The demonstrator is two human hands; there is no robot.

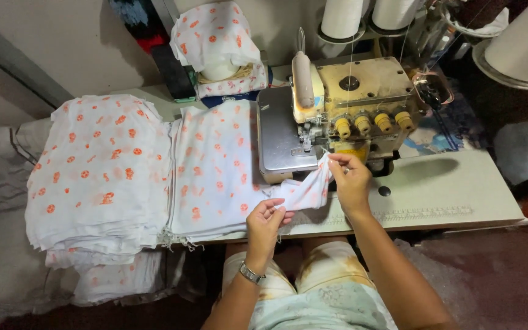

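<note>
A small piece of white cloth with orange print [305, 190] is stretched between my two hands in front of a yellowed overlock sewing machine [349, 107]. My left hand [266, 221], with a wristwatch on the wrist, pinches the cloth's near lower edge. My right hand [349, 177] pinches its upper right corner close to the machine's needle area. The cloth trails left onto a flat piece of the same fabric [215, 168] lying on the table.
A thick stack of the same printed fabric [96, 174] hangs over the table's left end. More folded pieces [215, 43] sit at the back. White thread cones [343, 17] stand behind the machine. The pale table [447, 189] extends to the right.
</note>
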